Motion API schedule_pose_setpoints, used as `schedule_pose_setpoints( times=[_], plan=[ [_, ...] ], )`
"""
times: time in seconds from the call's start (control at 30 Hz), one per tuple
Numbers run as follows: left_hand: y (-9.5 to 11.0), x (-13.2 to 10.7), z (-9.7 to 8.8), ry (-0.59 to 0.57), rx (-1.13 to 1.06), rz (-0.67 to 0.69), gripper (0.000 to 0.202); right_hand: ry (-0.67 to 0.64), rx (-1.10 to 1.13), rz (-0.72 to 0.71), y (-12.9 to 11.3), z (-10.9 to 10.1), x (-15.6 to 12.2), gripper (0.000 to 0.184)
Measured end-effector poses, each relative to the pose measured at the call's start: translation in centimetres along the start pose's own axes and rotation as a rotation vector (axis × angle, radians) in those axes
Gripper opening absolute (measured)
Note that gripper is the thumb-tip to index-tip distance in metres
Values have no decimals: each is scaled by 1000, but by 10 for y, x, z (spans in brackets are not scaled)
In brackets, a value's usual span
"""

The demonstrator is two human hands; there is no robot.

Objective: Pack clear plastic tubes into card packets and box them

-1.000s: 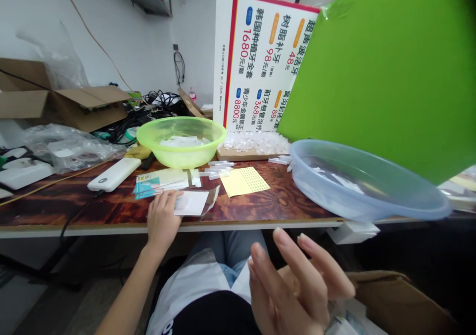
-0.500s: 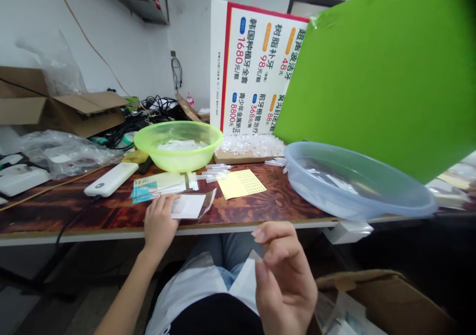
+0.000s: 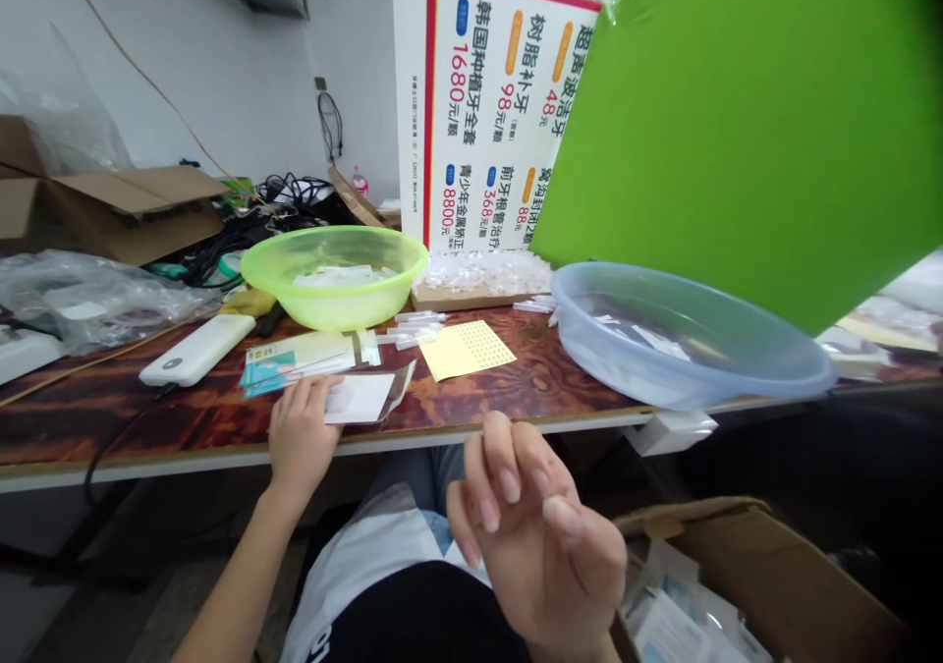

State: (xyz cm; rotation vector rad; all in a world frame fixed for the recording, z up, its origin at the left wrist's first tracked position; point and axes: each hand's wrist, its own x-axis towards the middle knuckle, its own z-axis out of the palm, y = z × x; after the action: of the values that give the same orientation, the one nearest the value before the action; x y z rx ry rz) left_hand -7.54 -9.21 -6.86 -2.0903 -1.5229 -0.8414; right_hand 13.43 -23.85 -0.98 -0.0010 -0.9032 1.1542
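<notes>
My left hand rests at the table's front edge, its fingers closed on the left end of a white card with a clear plastic flap at its right. Beside it on the table lies a small fanned stack of printed blue-and-white cards. My right hand is raised in front of my lap, palm turned up, with fingers loosely curled and apart and nothing visible in them. A yellow sticker sheet with rows of tiny marks lies right of the white card. Short clear-white tubes lie behind it.
A green basin and a blue basin hold white pieces. Between them is a cardboard tray of clear bits. A white power bank lies left. A large green board stands behind. Below right is an open carton.
My right hand has turned and opened from a near pinch of thumb and fingers. My left hand stays on the white card. The whole view has shifted slightly.
</notes>
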Motion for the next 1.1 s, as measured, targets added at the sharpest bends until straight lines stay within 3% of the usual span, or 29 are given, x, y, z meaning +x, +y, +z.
schedule_pose_setpoints(
  times=[0.13,0.3,1.1],
  plan=[
    [-1,0,2,11,8,-1,37,-13,239,77,1,1,-2,24],
    [-2,0,2,-3,14,36,36,-69,376,97,2,-2,1,25],
    [-1,-1,-1,-10,-1,47,38,-116,521,93,16,-13,2,22]
  ],
)
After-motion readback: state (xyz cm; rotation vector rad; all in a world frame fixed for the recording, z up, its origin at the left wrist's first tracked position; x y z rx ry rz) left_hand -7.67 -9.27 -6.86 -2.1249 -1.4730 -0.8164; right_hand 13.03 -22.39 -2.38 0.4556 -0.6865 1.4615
